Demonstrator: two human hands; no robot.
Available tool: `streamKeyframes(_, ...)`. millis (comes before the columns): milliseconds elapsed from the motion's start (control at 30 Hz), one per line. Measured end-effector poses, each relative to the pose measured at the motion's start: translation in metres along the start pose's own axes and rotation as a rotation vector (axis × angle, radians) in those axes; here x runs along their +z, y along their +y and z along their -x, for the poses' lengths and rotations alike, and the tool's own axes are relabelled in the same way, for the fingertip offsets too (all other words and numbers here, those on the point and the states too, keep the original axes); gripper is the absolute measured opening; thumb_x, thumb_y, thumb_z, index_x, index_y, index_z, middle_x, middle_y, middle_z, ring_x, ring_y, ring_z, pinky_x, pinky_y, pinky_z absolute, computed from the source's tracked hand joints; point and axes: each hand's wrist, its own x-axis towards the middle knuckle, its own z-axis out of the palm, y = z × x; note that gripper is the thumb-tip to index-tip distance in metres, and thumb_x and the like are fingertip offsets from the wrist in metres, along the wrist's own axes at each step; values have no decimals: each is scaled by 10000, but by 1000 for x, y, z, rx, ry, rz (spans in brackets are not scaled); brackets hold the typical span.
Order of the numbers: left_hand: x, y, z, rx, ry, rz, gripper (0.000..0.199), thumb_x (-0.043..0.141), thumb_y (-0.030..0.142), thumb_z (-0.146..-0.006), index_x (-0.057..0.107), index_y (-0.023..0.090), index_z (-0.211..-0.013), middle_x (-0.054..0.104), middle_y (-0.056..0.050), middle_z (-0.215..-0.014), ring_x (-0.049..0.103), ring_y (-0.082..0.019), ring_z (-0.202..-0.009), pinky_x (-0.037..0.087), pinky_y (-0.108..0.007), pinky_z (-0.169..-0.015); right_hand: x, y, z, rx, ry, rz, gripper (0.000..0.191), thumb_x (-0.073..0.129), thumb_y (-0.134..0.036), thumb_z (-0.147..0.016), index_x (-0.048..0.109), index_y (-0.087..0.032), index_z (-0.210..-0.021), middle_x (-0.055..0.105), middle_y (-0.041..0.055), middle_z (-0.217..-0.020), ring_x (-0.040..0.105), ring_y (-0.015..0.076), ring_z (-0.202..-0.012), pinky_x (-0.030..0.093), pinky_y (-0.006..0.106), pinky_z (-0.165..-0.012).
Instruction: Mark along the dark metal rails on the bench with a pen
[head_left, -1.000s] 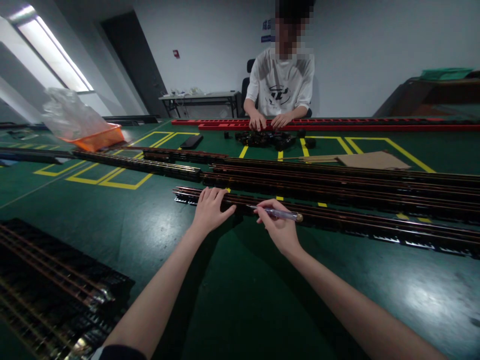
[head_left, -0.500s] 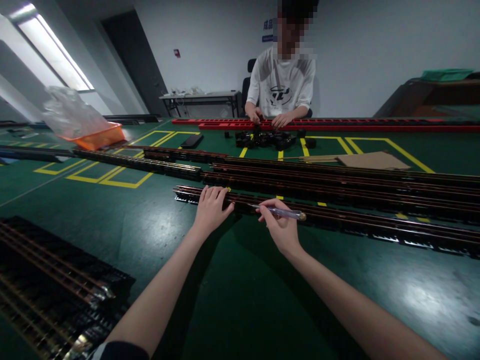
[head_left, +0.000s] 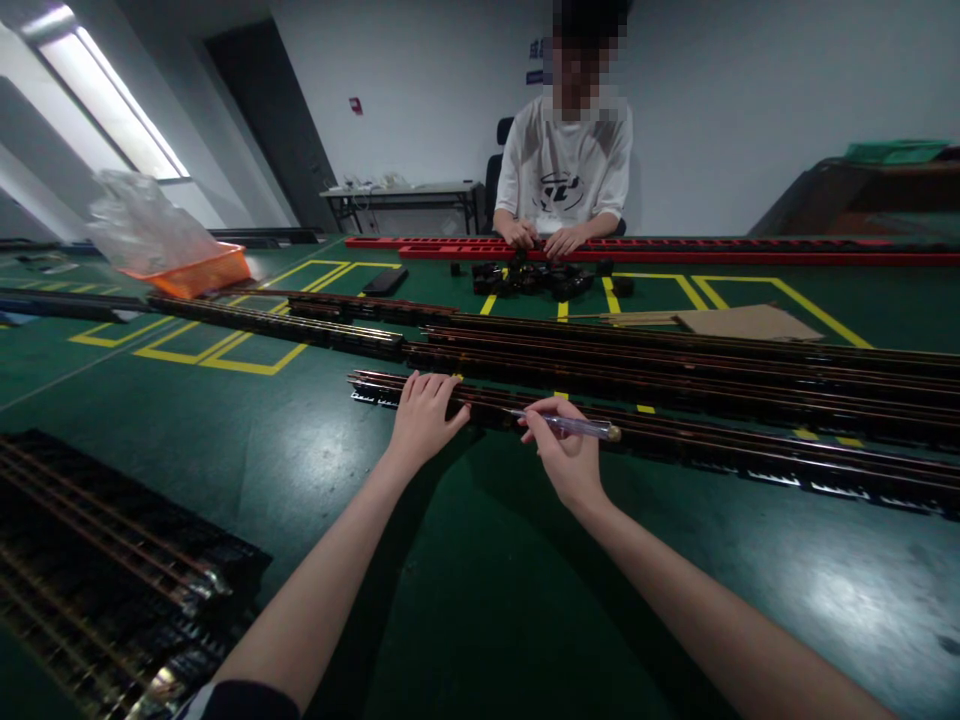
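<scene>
In my right hand [head_left: 564, 455] is a slim screwdriver [head_left: 574, 426] with a clear purplish handle. Its thin shaft points left and meets the nearest long black rail [head_left: 712, 452], which carries copper-coloured rods. My left hand [head_left: 426, 412] lies over the same rail near its left end, fingers across the top and thumb along the near side, gripping it. The contact point of the screwdriver's tip is too dark to make out. Just behind lie several similar black rails [head_left: 660, 375], parallel to this one.
More rodded rails [head_left: 112, 540] lie at the lower left of the green table [head_left: 465, 600]. An orange basket [head_left: 199, 275] holds plastic bags. Opposite, a person [head_left: 566, 180] handles small black parts [head_left: 536, 280] beside red rails [head_left: 712, 255]. Cardboard [head_left: 746, 322] lies at right.
My right hand and the screwdriver have shifted very slightly to the right. My left hand stays on the rail. Across the table, the person's hands have moved a little closer together.
</scene>
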Motion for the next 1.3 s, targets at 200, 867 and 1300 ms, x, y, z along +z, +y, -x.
streamKeyframes(200, -1, 0, 0, 4, 2, 6, 329, 491, 348, -853, 576, 159, -1108, 648, -84, -1090, 539, -257, -1072, 313, -448, -1065, -2, -2, -1, 3, -42, 21, 151, 577, -334, -797, 565, -190, -752, 641, 18, -722, 602, 126, -561, 419, 223, -463)
streamKeyframes(867, -7, 5, 0, 51, 35, 25, 337, 462, 226, -848, 561, 186, -1168, 645, -79, -1151, 545, -232, -1143, 227, -473, -1123, -1, 0, -1, 9, -71, -23, 163, 586, -350, -791, 557, -190, -778, 630, 10, -714, 581, 117, -543, 425, 231, -467)
streamKeyframes(1300, -7, 3, 1, 67, 38, 30, 477, 355, 24, -782, 575, 200, -1167, 652, -53, -1151, 548, -208, -1147, 232, -465, -1120, -1, 0, 0, 6, -88, -13, 172, 595, -361, -789, 571, -190, -782, 643, 18, -731, 585, 120, -543, 442, 239, -474)
